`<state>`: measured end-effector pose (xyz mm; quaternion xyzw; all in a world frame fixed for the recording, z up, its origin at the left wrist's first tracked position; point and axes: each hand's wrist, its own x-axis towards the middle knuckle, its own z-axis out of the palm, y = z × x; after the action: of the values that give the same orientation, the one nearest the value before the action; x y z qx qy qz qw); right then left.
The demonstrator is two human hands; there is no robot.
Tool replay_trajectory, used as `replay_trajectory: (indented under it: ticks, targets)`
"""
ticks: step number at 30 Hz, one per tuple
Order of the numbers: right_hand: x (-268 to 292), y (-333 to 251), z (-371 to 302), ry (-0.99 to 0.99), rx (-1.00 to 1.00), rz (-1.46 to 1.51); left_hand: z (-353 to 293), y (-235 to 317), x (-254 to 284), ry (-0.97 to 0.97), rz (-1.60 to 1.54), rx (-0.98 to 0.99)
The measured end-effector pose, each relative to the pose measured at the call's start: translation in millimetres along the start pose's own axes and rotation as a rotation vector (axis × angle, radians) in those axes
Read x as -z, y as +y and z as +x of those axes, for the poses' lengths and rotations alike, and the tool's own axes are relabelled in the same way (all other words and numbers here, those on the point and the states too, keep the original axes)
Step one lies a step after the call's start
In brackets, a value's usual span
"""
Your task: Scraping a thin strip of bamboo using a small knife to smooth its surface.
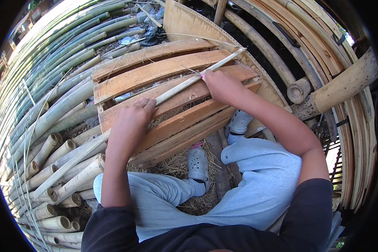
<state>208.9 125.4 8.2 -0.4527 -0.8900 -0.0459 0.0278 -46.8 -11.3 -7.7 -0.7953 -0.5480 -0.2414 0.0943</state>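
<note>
A long pale bamboo strip (178, 90) lies slantwise across a low slatted wooden crate (153, 80) in front of me. Its far end passes the crate's back right edge; its near end reaches down left over bamboo poles. My left hand (131, 119) is closed on the strip near the crate's left side, fingers curled over it. Farther up the strip, my right hand (222, 87) is closed around a small knife (193, 71) that shows a thin dark blade and a bit of pink at the grip. The blade sits against or just over the strip; exact contact is unclear.
Stacked bamboo poles (67, 98) fill the left side. Behind the crate leans a thin wooden panel (189, 21). Thick bamboo (344, 84) and long wooden boards (323, 46) stand at the right. Straw (176, 167) covers the ground around my grey clogs (198, 164).
</note>
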Motion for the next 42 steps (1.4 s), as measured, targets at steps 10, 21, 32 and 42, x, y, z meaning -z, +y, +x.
replay_trajectory:
  ticks: [10,21,32,42]
  targets:
    - [20,-46,-13,-0.106,0.07,0.096,0,0,15,-0.296,0.002,0.138]
    - [29,-71,-23,-0.113,0.206,0.155,-6,-6,15,-0.1,-0.035,0.107]
    - [41,-62,-28,-0.172,0.076,0.147,-3,-3,14,-0.102,-0.02,0.103]
    - [14,53,-2,-0.062,-0.18,-0.134,5,-3,15,-0.114,-0.051,0.087]
